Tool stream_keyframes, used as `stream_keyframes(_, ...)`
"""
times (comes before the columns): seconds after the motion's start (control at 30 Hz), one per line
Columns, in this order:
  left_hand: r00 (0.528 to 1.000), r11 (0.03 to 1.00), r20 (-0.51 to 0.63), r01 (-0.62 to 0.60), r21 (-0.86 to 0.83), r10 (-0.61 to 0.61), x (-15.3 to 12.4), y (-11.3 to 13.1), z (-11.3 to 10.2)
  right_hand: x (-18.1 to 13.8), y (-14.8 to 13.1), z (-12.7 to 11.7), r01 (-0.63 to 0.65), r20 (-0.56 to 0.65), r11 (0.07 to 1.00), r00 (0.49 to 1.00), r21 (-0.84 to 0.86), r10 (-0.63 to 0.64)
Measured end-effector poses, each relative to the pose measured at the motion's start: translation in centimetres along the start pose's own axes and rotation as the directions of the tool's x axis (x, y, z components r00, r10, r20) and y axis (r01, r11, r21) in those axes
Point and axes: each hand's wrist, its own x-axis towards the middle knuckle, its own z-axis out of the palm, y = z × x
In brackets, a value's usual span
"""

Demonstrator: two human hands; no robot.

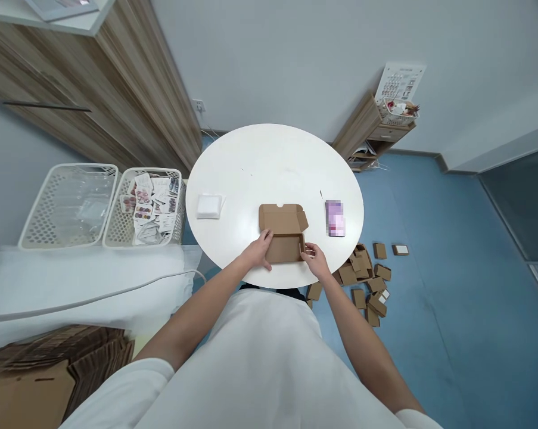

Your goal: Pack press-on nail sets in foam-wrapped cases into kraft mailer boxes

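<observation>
An open brown cardboard box point(285, 249) lies near the front edge of the round white table point(269, 155). Its lid flap is folded back, away from me, and its inside looks bare. My left hand point(260, 249) grips the left wall, the thumb near the lower corner and the fingers at the upper one. At the right wall, my right hand point(314, 260) pinches the cardboard edge between thumb and fingers. A stack of white packets point(209, 206) lies to the left on the table. Over on the right is a purple-pink item point(335, 218), its surface blurred out.
Two white baskets stand to the left: one with clear plastic bags point(90, 196), one with printed cards point(150, 205). Small cardboard boxes point(376, 286) lie on the blue floor at right. Flattened cardboard point(31, 393) is stacked lower left. A wooden cabinet point(371, 131) stands behind the table.
</observation>
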Motion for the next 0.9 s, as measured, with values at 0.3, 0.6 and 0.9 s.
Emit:
stream_keyframes(0.3, 1.000, 1.000, -0.015, 0.020, 0.007, -0.020, 0.0, 0.7, 0.8, -0.1, -0.4, 0.5, 0.046, -0.004, 0.984, 0.999, -0.175, -0.047)
stream_keyframes(0.6, 1.000, 0.998, 0.008, 0.024, 0.054, -0.025, -0.3, 1.1, 0.9, 2.0, 0.1, 0.3, -0.048, -0.073, 0.892, 0.997, -0.449, 0.017)
stream_keyframes(0.9, 0.998, 0.997, 0.007, 0.070, 0.035, -0.070, 0.0, 1.5, 1.1, 3.4, 0.4, 0.1, -0.034, -0.008, 0.788, 0.999, -0.614, 0.037)
